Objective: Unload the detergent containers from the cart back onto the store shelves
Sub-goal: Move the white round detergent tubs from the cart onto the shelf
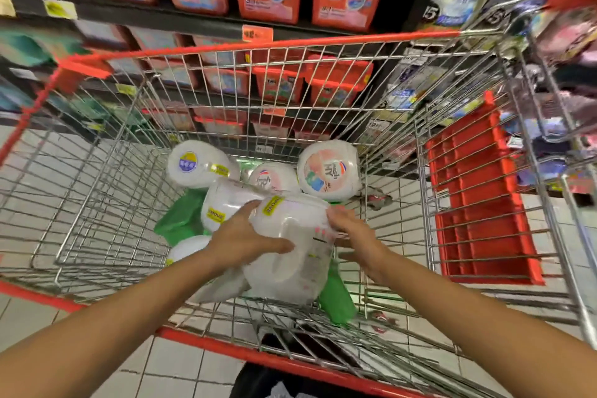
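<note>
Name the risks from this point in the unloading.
The white container looks bulky and smooth; gripped only at its sides by the left hand and right hand, it may slip.
Lifting it may drag the green pouch beside it.
It might catch the cart rim on the way out.

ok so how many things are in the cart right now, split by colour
white container gripped by left hand and right hand: 1
other white containers lying in the cart: 5
green items, partly hidden under the white ones: 2
total: 8
</note>
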### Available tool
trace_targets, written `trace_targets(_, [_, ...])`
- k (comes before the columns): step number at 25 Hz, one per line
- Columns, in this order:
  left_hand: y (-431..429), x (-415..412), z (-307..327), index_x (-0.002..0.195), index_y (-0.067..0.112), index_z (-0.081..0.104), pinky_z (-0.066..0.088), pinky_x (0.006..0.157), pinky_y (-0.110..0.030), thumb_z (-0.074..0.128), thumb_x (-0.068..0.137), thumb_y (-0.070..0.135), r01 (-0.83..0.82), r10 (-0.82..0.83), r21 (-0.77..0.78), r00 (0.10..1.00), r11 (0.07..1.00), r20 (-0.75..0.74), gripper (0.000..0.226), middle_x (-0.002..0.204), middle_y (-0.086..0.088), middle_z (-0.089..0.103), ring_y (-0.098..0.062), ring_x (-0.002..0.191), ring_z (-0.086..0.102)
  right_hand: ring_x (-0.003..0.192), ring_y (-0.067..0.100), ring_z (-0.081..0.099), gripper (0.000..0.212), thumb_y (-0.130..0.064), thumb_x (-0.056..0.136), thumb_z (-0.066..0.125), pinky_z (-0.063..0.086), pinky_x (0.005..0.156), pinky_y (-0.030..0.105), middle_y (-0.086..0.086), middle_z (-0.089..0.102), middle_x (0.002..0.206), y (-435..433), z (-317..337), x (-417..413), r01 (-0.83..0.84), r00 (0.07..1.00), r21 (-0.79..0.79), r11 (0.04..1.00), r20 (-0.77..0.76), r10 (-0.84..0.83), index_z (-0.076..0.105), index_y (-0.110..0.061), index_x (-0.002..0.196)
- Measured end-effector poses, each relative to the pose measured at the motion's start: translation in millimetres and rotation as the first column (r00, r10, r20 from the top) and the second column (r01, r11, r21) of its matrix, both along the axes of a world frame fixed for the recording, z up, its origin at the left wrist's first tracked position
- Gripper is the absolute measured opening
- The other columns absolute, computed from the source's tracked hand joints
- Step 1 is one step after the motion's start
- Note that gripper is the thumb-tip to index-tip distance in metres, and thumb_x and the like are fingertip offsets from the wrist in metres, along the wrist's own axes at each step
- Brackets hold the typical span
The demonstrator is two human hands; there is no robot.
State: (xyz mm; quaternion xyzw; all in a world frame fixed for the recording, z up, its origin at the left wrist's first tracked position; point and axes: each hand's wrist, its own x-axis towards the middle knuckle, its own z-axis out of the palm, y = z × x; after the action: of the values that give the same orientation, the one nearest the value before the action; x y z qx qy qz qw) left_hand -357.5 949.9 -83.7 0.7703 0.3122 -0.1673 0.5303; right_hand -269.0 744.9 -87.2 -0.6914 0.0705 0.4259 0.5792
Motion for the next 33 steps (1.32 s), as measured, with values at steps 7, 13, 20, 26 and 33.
trace_targets(7, [31.9,-18.8,57.6,0.118,0.031,0.064,0.055,0.068,-0.034,0.086,0.038,0.038,-0.303,0.444,-0.524,0.880,0.796,0.167,0.083,0.101,-0.003,0.073,-0.019,0.080,0.071,0.089,0.003,0.070,0.059,-0.042,0.080,0.071,0.055,0.070,0.017,-0.004,0.065,0.121,22.6,74.4,16.5,-0.095,0.989,0.215,0.972,0.132,0.067,0.042,-0.032,0.131])
trace_targets(13, [46.9,-31.2,105.9,0.112,0.011,0.066,0.056,0.064,-0.035,0.091,0.033,0.038,-0.237,0.544,-0.671,0.787,0.703,0.291,0.088,0.094,-0.010,0.074,-0.026,0.080,0.069,0.120,0.039,0.057,0.059,-0.038,0.084,0.064,0.041,0.105,0.056,0.022,0.062,0.127,51.5,117.3,28.9,0.021,0.996,0.591,0.807,-0.079,0.031,0.055,-0.005,0.132])
trace_targets(20, [41.6,-43.7,175.2,0.129,0.014,0.056,0.058,0.074,-0.033,0.066,0.072,0.036,-0.346,0.600,-0.527,0.663,0.776,0.447,0.062,0.112,-0.005,0.070,-0.016,0.092,0.069,0.112,0.042,0.061,0.068,-0.043,0.057,0.084,0.043,0.100,0.062,0.021,0.066,0.119,89.6,165.6,20.1,-0.012,0.993,0.663,0.749,0.097,-0.070,0.068,-0.015,0.117])
trace_targets(26, [11.8,-76.0,202.8,0.125,0.064,0.041,0.047,0.072,-0.005,0.079,0.033,0.078,-0.373,0.540,-0.392,0.541,0.841,0.645,0.100,0.111,0.049,0.054,0.025,0.102,0.053,0.107,0.008,0.064,0.067,-0.046,0.061,0.077,0.055,0.086,0.028,-0.012,0.066,0.119,122.1,211.7,-26.4,-0.291,0.700,0.445,0.847,0.702,-0.129,0.057,-0.035,0.124])
trace_targets(33, [91.4,-135.6,203.4,0.128,0.019,0.058,0.059,0.066,-0.030,0.091,0.019,0.061,-0.314,0.800,-0.738,0.179,0.598,0.572,0.121,0.111,-0.001,0.073,-0.015,0.095,0.072,0.121,0.003,0.055,0.035,-0.024,0.090,0.053,0.042,0.100,0.020,-0.011,0.064,0.127,206.5,230.4,-90.8,-0.577,0.640,0.411,0.706,0.765,0.078,0.063,-0.027,0.123])
